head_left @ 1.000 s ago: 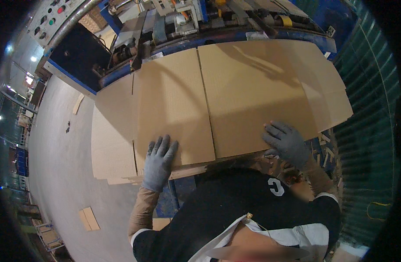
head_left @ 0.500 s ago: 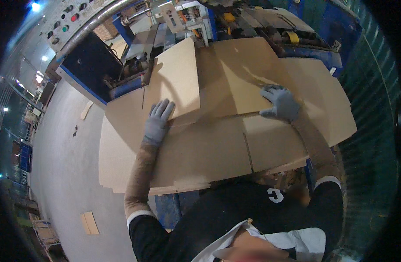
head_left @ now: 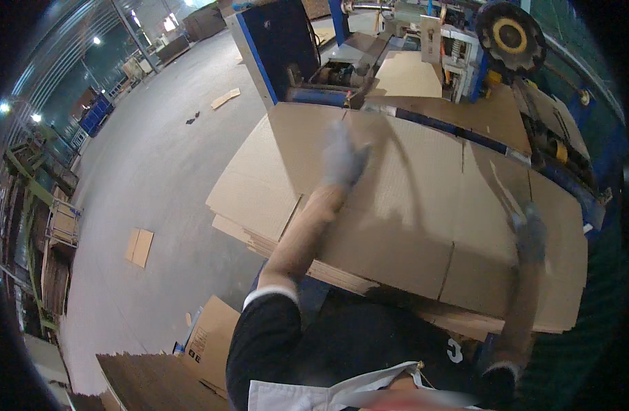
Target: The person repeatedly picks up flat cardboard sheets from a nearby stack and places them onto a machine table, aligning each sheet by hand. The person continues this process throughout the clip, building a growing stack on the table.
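Before me lies a stack of brown cardboard sheets, the top one slotted and creased. My left hand, in a grey glove, is over the stack's left part, thumb and fingers apart and blurred; whether it touches the board cannot be told. Over the right part is my right hand, gloved too, its fingers smeared by motion. Beyond both hands, a folded cardboard blank sits in the machine, its lighter flap lying on the left.
A blue machine side panel stands past the stack's far left corner, and a dark round wheel at the far right. Loose cardboard pieces lie on the grey floor. More cardboard stands at the lower left.
The folded blank has gone away from me into the machine, off the stack. Both hands have let go of it and are over the stack. My view has swung left.
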Demonstrator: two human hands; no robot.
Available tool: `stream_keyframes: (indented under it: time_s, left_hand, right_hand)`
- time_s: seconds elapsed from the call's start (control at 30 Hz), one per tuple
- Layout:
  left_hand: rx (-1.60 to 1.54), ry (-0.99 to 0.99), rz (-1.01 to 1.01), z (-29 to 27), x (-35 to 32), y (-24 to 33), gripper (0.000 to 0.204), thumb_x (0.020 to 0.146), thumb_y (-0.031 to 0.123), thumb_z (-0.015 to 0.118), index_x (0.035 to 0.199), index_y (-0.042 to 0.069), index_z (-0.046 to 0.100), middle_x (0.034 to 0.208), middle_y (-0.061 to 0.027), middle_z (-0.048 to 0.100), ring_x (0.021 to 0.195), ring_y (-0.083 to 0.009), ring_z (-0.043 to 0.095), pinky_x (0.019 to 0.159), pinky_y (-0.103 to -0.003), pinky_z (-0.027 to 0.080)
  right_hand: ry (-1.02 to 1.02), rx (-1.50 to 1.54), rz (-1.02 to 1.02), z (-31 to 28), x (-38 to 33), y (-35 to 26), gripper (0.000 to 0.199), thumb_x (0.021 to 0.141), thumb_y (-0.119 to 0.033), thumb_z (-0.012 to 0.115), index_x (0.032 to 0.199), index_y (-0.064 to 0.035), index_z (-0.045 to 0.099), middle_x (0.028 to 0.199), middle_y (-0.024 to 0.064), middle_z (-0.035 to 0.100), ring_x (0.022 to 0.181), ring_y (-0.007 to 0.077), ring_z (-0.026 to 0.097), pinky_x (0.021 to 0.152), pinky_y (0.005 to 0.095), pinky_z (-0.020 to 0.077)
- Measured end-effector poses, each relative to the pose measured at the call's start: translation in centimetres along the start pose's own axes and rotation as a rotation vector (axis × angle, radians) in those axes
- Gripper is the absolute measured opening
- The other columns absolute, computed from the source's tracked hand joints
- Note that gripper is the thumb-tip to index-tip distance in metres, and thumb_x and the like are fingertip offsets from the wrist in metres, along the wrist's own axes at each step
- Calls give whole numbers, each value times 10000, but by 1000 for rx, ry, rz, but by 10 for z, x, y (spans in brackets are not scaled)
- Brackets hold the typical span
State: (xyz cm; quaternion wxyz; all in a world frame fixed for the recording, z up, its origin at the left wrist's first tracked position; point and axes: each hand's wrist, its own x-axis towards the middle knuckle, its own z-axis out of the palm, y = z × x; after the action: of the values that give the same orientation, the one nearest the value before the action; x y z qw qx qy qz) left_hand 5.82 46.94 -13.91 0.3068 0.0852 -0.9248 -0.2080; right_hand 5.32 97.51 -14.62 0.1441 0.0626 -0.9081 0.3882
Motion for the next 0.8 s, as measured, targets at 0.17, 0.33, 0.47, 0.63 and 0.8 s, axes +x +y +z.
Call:
stream_keyframes:
  time_s: [0.17,0.33,0.47,0.63,0.8]
  left_hand:
    - [110,385,-814,-104,-101,-91,910,817,483,642,1382,-140,295,1407,-340,348,1350,-418,305,1114,-434,254]
    - [-45,402,-907,-115,-122,-111,878,821,450,638,1372,-147,306,1413,-338,342,1352,-414,309,1110,-445,260]
    - [-198,497,-936,-115,-116,-112,857,827,427,641,1366,-153,312,1400,-337,364,1334,-399,345,1092,-430,286]
    - [-570,768,-682,-113,-116,-173,650,869,275,613,1322,-140,400,1332,-295,463,1239,-354,454,1037,-412,352]
    - [-1289,947,-576,-167,-100,-229,449,946,238,464,1278,-63,494,1272,-212,534,1170,-334,502,1019,-412,397]
  right_hand:
    - [453,-25,417,-108,-149,60,487,937,-303,567,1329,-27,484,1327,137,529,1142,274,534,940,386,458]
    - [622,59,547,-125,-196,147,502,923,-268,594,1349,-28,480,1324,136,540,1140,271,535,938,394,457]
    - [616,-22,530,-119,-188,171,535,910,-263,614,1360,-16,462,1287,135,562,1119,256,541,918,382,460]
    - [543,269,548,-116,-142,139,561,938,-303,541,1402,-18,404,1315,136,535,1149,220,526,908,349,461]
    - [657,-282,316,-134,-109,97,454,922,-324,562,1326,-119,525,1381,85,500,1249,247,455,1021,355,373]
